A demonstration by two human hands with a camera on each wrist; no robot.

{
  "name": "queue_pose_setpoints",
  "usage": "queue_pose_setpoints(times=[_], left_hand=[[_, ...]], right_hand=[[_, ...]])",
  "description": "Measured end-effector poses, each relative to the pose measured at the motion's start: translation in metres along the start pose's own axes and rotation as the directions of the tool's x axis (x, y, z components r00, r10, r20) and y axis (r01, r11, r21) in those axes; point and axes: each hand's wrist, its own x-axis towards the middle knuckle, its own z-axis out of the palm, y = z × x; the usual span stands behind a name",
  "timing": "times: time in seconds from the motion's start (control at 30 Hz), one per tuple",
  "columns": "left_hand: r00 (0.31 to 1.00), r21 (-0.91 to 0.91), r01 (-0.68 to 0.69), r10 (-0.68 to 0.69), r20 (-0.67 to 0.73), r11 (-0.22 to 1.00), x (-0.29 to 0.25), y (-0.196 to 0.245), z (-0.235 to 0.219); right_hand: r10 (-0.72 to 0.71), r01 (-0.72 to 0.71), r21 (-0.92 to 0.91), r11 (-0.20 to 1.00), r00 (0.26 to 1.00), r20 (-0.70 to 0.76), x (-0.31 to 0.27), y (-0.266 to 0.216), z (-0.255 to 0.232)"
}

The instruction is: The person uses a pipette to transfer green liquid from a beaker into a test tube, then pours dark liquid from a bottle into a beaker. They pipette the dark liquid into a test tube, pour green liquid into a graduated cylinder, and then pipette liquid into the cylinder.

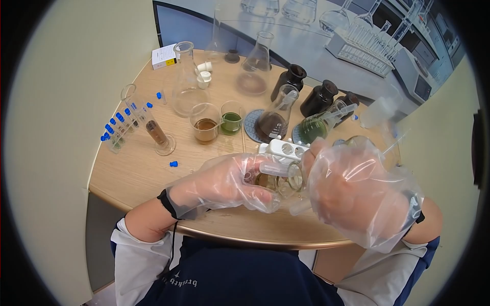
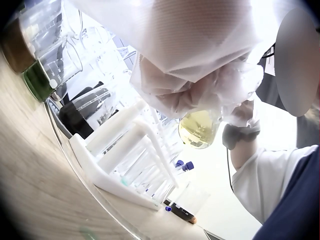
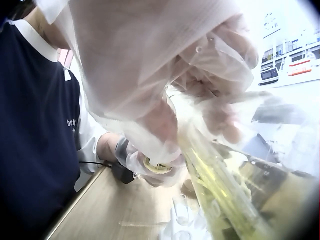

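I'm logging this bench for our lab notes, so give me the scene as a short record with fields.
Left hand: holds a small glass vessel
Right hand: holds a glass flask with yellow liquid
Handwear: clear plastic gloves, both hands
Rack: white test tube rack, just beyond the hands
Beakers: brown-liquid beaker and green-liquid beaker, side by side
Dark bottles: three
Loose item: blue cap on the tabletop

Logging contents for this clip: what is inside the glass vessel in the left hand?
Inside the glass vessel, yellowish contents show through the wall. The gloved left hand covers part of it, so how full it is cannot be told.
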Motion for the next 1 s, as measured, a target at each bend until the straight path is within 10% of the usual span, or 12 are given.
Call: queue_pose_setpoints(times=[1.0], left_hand=[[0.999,0.121,0.032,-0.035,0.025,0.992,-0.001,0.004,-0.003]], right_hand=[[-0.023,0.021,0.028,0.999,0.994,0.104,0.002,-0.001,-0.016]])
